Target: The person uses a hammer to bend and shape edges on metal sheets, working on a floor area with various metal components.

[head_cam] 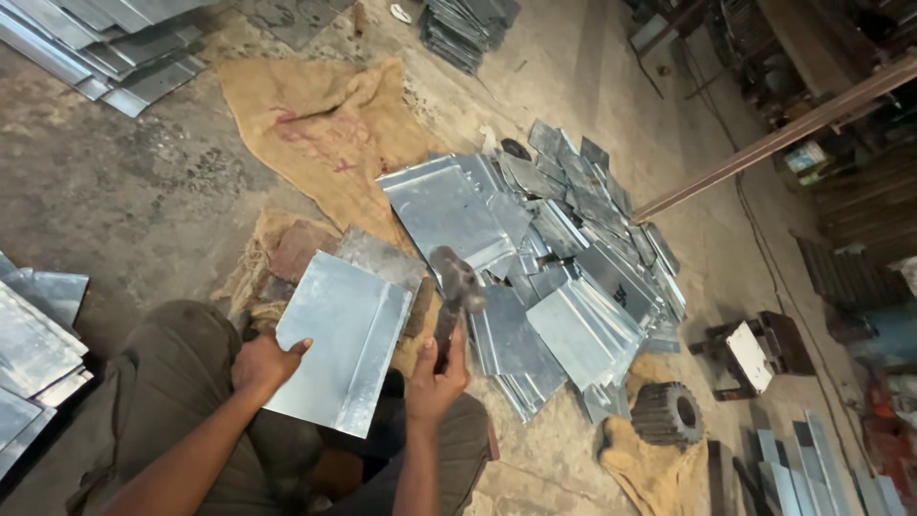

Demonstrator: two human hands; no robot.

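Head view: the left hand (266, 363) grips the near edge of a grey folded sheet-metal panel (339, 339) above the lap; the right hand (435, 375) is closed around a dark-headed hammer (455, 291). Loose grey metal sheets (573, 268) and brown burlap sacking (325, 134) cover the dusty concrete floor (124, 201).

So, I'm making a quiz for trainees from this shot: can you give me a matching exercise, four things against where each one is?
Things:
1. folded grey sheet-metal panel
2. dark-headed hammer
3. brown burlap sack
4. black toothed gear wheel

Places:
A. spread flat on the floor, top centre
B. held up in the right hand
C. gripped at its edge by the left hand
D. on the floor at lower right, beside a cloth

Pairs: 1-C, 2-B, 3-A, 4-D
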